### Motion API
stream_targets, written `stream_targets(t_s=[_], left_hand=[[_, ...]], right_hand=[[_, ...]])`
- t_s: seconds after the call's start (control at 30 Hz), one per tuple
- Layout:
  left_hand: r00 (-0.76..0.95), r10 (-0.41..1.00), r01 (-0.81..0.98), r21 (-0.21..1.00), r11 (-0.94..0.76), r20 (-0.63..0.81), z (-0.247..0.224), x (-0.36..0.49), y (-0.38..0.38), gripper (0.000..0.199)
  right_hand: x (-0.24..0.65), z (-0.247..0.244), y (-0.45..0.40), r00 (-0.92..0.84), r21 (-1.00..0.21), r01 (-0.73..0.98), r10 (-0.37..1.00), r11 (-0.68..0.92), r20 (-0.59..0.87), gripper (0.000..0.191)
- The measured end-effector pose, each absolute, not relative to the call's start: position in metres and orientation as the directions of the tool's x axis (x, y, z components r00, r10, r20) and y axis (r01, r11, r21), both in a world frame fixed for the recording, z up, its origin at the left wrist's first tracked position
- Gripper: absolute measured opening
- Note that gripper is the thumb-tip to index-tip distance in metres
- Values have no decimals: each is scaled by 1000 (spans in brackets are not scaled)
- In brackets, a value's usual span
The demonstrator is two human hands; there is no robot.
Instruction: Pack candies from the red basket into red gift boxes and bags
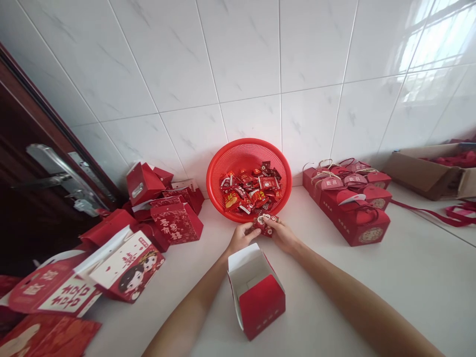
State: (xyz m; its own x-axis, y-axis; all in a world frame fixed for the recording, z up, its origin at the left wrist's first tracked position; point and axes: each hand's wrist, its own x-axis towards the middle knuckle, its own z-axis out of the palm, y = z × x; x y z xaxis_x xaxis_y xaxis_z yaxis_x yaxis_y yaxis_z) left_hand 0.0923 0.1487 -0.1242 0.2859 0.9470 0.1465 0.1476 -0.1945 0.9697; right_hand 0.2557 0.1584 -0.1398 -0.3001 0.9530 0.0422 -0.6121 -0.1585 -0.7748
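Between my left hand (241, 236) and my right hand (283, 235) is a small dark red candy packet (263, 222) with a pale printed patch, pinched at both sides. It is held just in front of the red plastic basket (212, 186), whose near rim lies right behind it. Wrapped candies (253, 191) in red, yellow and brown lie heaped inside the basket. Nearer to me, between my forearms, a red gift box (262, 305) stands with its top flaps up and a bare white inside. Neither hand touches this box.
Several red and white gift boxes (176, 220) crowd the left side beside a dark door (44, 148). Red handled boxes (345, 208) stand in rows at the right. Beyond them are a cardboard carton (427, 173) and red ribbon (427, 210). White tiles (249, 64) rise behind the table.
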Motion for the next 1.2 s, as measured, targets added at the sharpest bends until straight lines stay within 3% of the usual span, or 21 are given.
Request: stream_targets(t_s=[0.17,0.77,0.87,1.03,1.2], left_hand=[[266,954,242,948,-206,139,-119,94,146,46],[220,960,303,924,-234,171,-123,98,143,53],[183,945,344,883,-319,270,-121,97,139,46],[22,799,475,697,-537,601,-114,94,141,29],[5,708,594,568,-570,706,-117,83,153,21]], right_hand=[[257,-139,159,-313,-762,-626,948,-167,49,27],[259,-133,155,-317,-757,-625,948,-191,22,20],[259,-135,157,-307,-751,-628,952,-205,-3,18],[259,-134,158,-298,-742,-633,954,-222,-31,18],[260,-132,156,-340,-750,-617,940,-238,-19,23]])
